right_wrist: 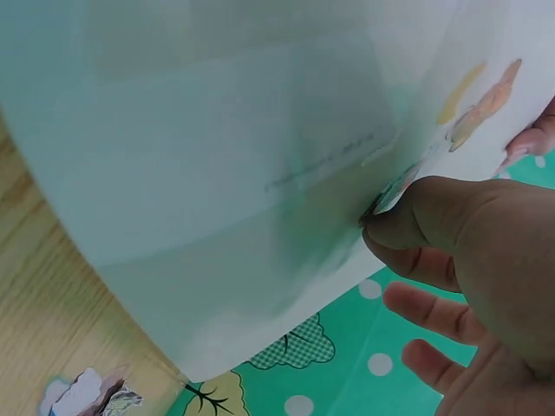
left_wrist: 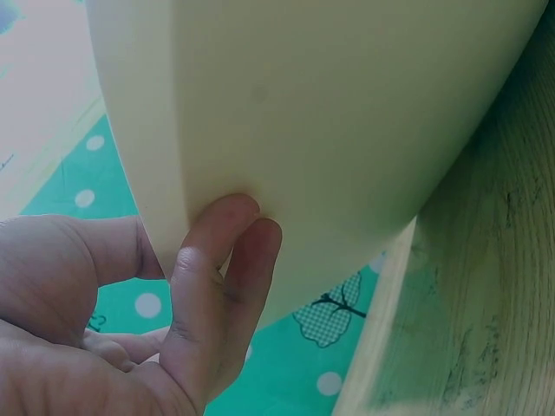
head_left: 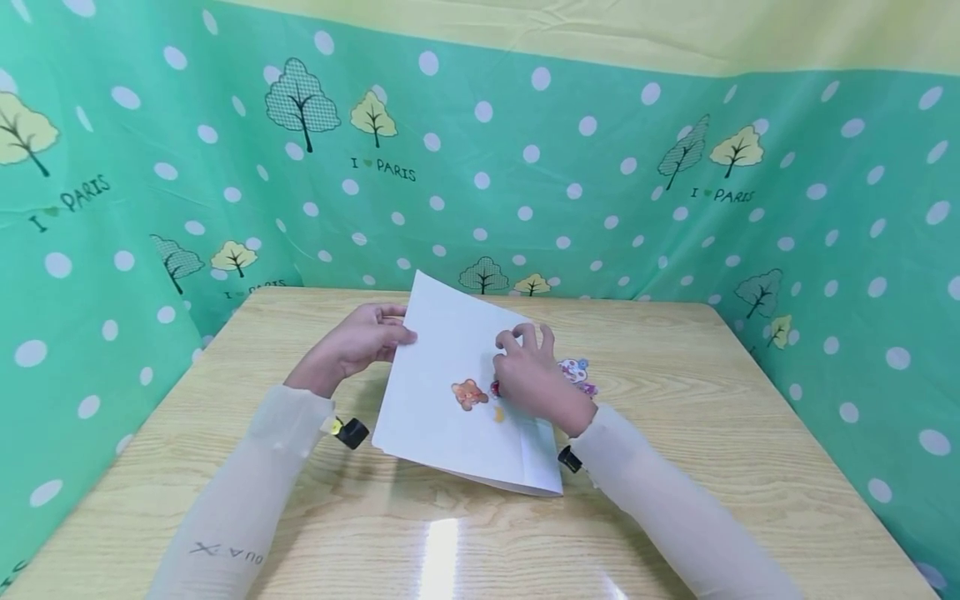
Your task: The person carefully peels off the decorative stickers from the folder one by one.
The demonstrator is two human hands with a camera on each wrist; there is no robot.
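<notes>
A large white paper sheet (head_left: 442,350) is held tilted up off the table. My left hand (head_left: 363,340) pinches its left edge, thumb in front and fingers (left_wrist: 227,227) behind. On the sheet's face are a brown bear sticker (head_left: 469,394) and a small yellow sticker (head_left: 498,414). Just right of the bear, my right hand (head_left: 532,375) pinches a small sticker (right_wrist: 395,192) between thumb and index finger, against the paper. Its other fingers spread away from the sheet. Most of that sticker is hidden by the hand, so its picture cannot be made out.
Past my right hand, colourful cartoon cut-outs (head_left: 576,372) lie on the wooden table (head_left: 660,358); part of them is hidden behind the hand. A green dotted curtain (head_left: 480,175) surrounds the table at the back and sides.
</notes>
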